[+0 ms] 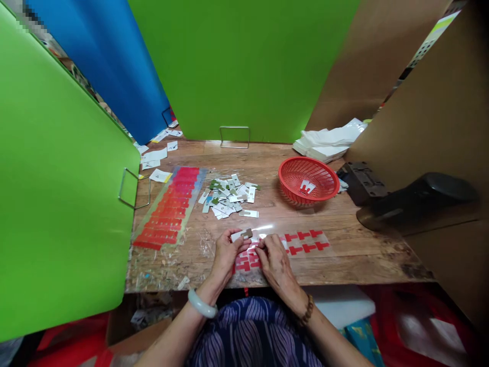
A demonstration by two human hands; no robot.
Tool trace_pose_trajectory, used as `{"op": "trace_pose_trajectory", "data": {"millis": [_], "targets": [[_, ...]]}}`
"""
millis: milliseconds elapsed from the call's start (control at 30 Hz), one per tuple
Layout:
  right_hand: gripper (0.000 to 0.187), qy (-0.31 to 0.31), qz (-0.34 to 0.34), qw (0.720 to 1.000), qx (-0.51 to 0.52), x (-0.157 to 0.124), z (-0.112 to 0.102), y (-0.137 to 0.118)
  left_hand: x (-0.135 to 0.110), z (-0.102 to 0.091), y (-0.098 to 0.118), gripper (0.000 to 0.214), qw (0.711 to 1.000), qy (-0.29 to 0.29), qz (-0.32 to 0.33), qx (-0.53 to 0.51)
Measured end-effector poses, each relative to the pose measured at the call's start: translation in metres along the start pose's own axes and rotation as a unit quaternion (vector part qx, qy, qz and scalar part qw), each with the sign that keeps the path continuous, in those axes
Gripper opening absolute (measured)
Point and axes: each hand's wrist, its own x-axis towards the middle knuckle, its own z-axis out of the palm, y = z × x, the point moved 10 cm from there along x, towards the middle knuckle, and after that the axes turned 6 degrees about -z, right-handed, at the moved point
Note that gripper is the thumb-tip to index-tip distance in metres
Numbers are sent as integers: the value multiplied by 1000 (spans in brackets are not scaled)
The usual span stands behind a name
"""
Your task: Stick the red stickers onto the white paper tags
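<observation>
My left hand (224, 254) holds a small flat metal plate (237, 236), pale at one end and brownish at the other, between thumb and fingers. Beside it, my right hand (275, 259) has its thumb and forefinger pinched together low over a clear sheet with red T-shaped pieces (308, 248). What the pinch holds, if anything, cannot be made out. Part of that sheet lies hidden beneath both hands. Just beyond them is a loose pile of small slotted plates (229, 198), silvery and greenish.
A red plastic basket (283, 176) with a few pieces inside stands right of the pile. At left lies a sheet of red strips (164, 214). White papers (328, 142) are stacked at the back right, near a dark metal block (364, 183). Green panels (244, 66) wall the wooden table.
</observation>
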Motion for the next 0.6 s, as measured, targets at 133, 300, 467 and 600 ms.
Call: {"op": "trace_pose_trajectory", "data": {"millis": [133,300,467,600], "targets": [[13,-6,-3,1000,1,-1,4,0,0,-2,-1,16,1000,15,-2,9],[15,-25,7,1000,4,-1,0,-6,2,-2,-1,15,1000,12,11,17],[15,-61,-8,997,49,-5,-1,-14,3,-3,0,16,999,17,26,29],[14,-75,-5,993,89,-6,-1,-13,3,-4,-2,18,999,15,27,33]]}}
